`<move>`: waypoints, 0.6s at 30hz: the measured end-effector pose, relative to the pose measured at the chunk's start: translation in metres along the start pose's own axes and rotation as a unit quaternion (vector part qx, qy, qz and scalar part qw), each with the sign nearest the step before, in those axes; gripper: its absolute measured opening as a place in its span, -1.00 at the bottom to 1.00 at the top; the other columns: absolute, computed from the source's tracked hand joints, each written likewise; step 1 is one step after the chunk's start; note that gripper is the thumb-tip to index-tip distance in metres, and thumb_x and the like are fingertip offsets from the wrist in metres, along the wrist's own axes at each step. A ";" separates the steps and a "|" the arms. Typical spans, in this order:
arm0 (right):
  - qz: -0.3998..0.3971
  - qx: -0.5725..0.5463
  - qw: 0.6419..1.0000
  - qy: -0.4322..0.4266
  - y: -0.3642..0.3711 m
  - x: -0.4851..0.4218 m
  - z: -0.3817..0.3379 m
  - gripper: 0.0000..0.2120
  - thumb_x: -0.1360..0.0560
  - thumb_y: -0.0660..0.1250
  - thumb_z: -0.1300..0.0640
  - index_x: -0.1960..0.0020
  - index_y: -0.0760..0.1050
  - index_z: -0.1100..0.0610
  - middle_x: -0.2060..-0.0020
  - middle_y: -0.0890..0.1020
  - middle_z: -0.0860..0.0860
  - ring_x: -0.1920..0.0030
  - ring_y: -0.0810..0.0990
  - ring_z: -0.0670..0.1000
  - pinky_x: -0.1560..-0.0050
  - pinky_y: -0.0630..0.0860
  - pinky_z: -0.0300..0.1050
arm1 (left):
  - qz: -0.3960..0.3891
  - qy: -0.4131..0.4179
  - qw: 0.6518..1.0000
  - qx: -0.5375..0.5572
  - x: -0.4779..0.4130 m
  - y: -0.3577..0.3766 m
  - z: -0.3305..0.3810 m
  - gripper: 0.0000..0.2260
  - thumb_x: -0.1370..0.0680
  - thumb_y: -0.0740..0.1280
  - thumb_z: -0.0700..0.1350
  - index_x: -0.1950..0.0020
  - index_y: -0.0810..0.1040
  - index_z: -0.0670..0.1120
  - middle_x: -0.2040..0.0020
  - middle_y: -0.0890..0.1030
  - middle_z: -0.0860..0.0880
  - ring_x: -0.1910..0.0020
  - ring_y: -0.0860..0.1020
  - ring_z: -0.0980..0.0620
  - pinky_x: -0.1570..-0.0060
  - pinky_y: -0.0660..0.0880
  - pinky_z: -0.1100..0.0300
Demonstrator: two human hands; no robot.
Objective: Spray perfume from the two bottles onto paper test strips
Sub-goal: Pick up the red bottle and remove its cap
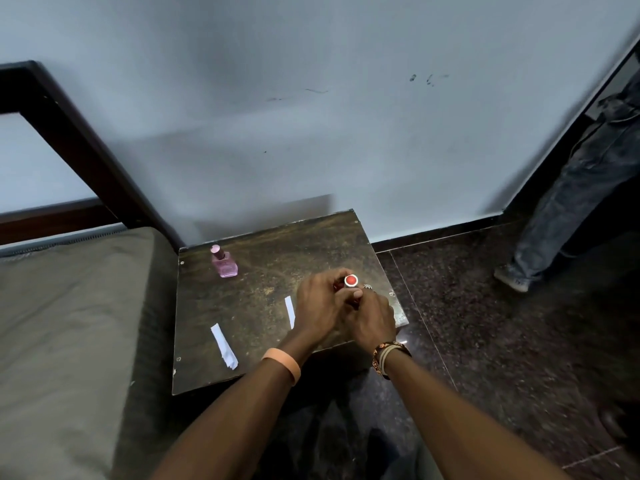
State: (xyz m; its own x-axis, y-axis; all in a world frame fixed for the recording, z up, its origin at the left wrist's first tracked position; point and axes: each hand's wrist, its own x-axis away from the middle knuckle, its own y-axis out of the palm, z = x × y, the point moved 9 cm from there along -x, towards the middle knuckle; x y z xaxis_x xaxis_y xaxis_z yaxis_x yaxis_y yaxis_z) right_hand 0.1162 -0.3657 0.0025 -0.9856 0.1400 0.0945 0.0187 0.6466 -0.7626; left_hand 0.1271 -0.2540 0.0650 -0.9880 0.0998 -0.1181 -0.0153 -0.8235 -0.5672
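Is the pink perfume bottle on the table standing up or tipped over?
Upright. The pink perfume bottle stands on its base at the table's far left corner, cap on top, untouched by either hand.

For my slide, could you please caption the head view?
Both hands, left and right, grip a red-topped bottle over a small table holding a pink bottle and two paper strips.

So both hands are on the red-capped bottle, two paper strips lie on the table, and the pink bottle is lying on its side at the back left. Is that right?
Not quite. The head view shows the pink bottle standing upright, cap on, not on its side. The rest holds: left hand and right hand both grip the red-capped bottle, and two paper strips lie on the table.
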 end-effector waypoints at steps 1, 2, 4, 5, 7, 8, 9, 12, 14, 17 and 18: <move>0.001 0.000 1.000 -0.003 0.000 0.000 0.000 -0.92 -0.47 0.34 0.11 0.06 0.54 0.09 0.10 0.66 0.09 0.06 0.63 0.19 0.20 0.38 -0.12 | 0.012 -0.005 1.000 0.006 0.001 -0.001 0.000 -0.93 -0.41 0.50 -0.12 0.13 0.67 -0.01 0.26 0.67 0.11 0.26 0.61 0.18 0.17 0.55 0.15; 0.002 -0.001 1.000 -0.006 0.000 0.000 0.000 -0.93 -0.47 0.34 0.12 0.06 0.54 0.09 0.10 0.66 0.08 0.06 0.63 0.19 0.21 0.38 -0.11 | 0.018 -0.012 1.000 0.008 0.000 -0.002 -0.001 -0.88 -0.40 0.52 -0.13 0.09 0.68 0.00 0.22 0.68 0.12 0.22 0.62 0.20 0.13 0.55 0.18; 0.006 -0.006 1.000 -0.011 0.000 0.001 0.000 -0.92 -0.47 0.33 0.11 0.05 0.53 0.08 0.11 0.66 0.08 0.07 0.62 0.19 0.21 0.42 -0.09 | -0.005 -0.025 1.000 0.000 -0.003 0.000 -0.004 -0.64 -0.39 0.53 -0.18 -0.17 0.64 -0.01 -0.05 0.69 0.07 -0.03 0.63 0.16 -0.08 0.54 0.23; 0.009 -0.010 1.000 -0.008 -0.001 0.001 0.001 -0.90 -0.47 0.34 0.10 0.03 0.53 0.07 0.11 0.66 0.07 0.07 0.62 0.18 0.20 0.44 -0.07 | -0.029 -0.023 0.999 -0.004 -0.005 0.002 -0.004 -0.54 -0.41 0.51 -0.21 -0.29 0.57 -0.03 -0.18 0.65 0.04 -0.14 0.60 0.13 -0.18 0.51 0.21; 0.015 -0.018 1.000 0.002 -0.001 0.002 0.004 -0.86 -0.47 0.36 0.05 0.01 0.52 0.06 0.12 0.66 0.08 0.07 0.63 0.18 0.17 0.47 -0.06 | -0.053 -0.001 0.998 -0.023 -0.007 0.002 0.001 -0.56 -0.45 0.46 -0.25 -0.33 0.56 -0.06 -0.24 0.63 -0.01 -0.17 0.59 0.09 -0.22 0.53 0.13; 0.015 -0.022 1.000 0.007 -0.001 0.001 0.004 -0.86 -0.46 0.36 0.04 0.02 0.52 0.06 0.13 0.67 0.08 0.08 0.63 0.18 0.18 0.47 -0.06 | -0.048 0.017 0.998 -0.043 -0.007 0.001 0.005 -0.62 -0.46 0.45 -0.26 -0.27 0.60 -0.07 -0.19 0.66 -0.02 -0.13 0.62 0.08 -0.18 0.56 0.11; 0.015 -0.025 1.000 0.010 -0.001 0.001 0.005 -0.87 -0.45 0.36 0.05 0.03 0.52 0.05 0.15 0.67 0.07 0.09 0.63 0.17 0.19 0.47 -0.06 | -0.038 0.034 0.997 -0.064 -0.006 0.000 0.009 -0.66 -0.46 0.44 -0.26 -0.22 0.63 -0.09 -0.14 0.68 -0.03 -0.08 0.64 0.07 -0.14 0.57 0.10; 0.017 -0.022 1.000 0.005 -0.003 -0.001 0.004 -0.90 -0.45 0.36 0.04 0.07 0.52 0.04 0.17 0.66 0.06 0.12 0.63 0.17 0.21 0.48 -0.06 | -0.015 0.050 0.995 -0.081 -0.001 0.001 0.018 -0.69 -0.47 0.44 -0.26 -0.22 0.63 -0.11 -0.12 0.69 -0.05 -0.06 0.65 0.04 -0.12 0.58 0.09; 0.014 -0.012 1.000 -0.002 -0.003 -0.001 0.004 -0.91 -0.46 0.37 0.05 0.07 0.52 0.04 0.18 0.66 0.06 0.13 0.63 0.16 0.21 0.52 -0.04 | -0.023 0.041 0.997 -0.066 -0.001 0.002 0.016 -0.64 -0.47 0.43 -0.27 -0.27 0.59 -0.10 -0.19 0.66 -0.07 -0.14 0.62 0.02 -0.20 0.55 0.08; 0.011 -0.009 1.000 -0.008 -0.002 0.001 0.003 -0.86 -0.46 0.40 0.02 0.03 0.53 0.05 0.16 0.66 0.05 0.12 0.64 0.14 0.16 0.56 -0.01 | -0.067 0.025 0.995 -0.063 -0.003 0.005 0.006 -0.59 -0.48 0.41 -0.30 -0.32 0.56 -0.08 -0.23 0.63 -0.07 -0.20 0.60 0.02 -0.24 0.52 0.07; 0.010 -0.010 1.000 -0.009 -0.002 0.001 0.002 -0.83 -0.46 0.40 0.01 0.01 0.54 0.05 0.16 0.66 0.05 0.11 0.64 0.14 0.15 0.56 -0.01 | -0.062 0.032 0.995 -0.066 -0.004 0.002 0.006 -0.62 -0.48 0.41 -0.30 -0.29 0.58 -0.09 -0.19 0.65 -0.07 -0.16 0.62 0.03 -0.19 0.55 0.07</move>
State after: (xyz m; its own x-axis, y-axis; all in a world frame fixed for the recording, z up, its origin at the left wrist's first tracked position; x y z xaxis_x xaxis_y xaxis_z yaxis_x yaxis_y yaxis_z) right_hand 0.1143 -0.3686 0.0025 -0.9880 0.1393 0.0669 0.0419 0.6585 -0.7514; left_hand 0.1296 -0.2599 0.0694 -0.9682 0.2337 -0.0899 -0.1110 -0.7224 -0.6825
